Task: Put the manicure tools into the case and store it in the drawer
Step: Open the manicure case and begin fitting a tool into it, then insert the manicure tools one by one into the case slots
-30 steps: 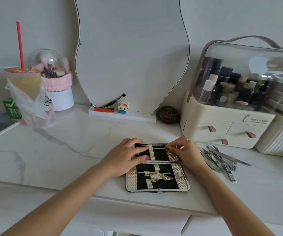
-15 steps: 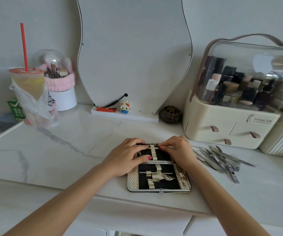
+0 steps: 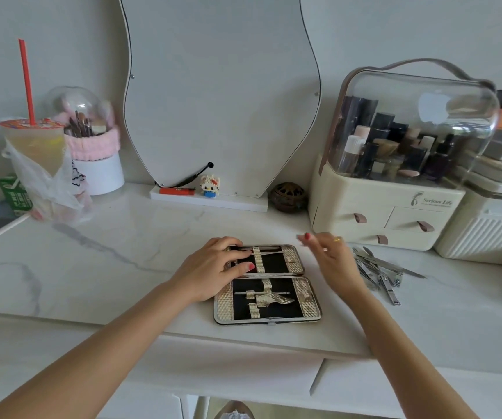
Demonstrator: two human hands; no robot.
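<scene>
The case (image 3: 268, 284) lies open and flat on the white marble-veined table (image 3: 123, 255), near its front edge. It is a rounded rectangle of two hinged halves, far and near, with black lining, gold quilted trim and elastic loops. Thin steel tools sit in it, their long axes running left to right. The left hand (image 3: 213, 270) rests on the far half's left end, fingers laid loosely over it. The right hand (image 3: 331, 255) hovers just right of the case, blurred, fingers relaxed, holding nothing. The loose steel manicure tools (image 3: 379, 270) lie heaped beside it, pointing mostly away-left to near-right.
</scene>
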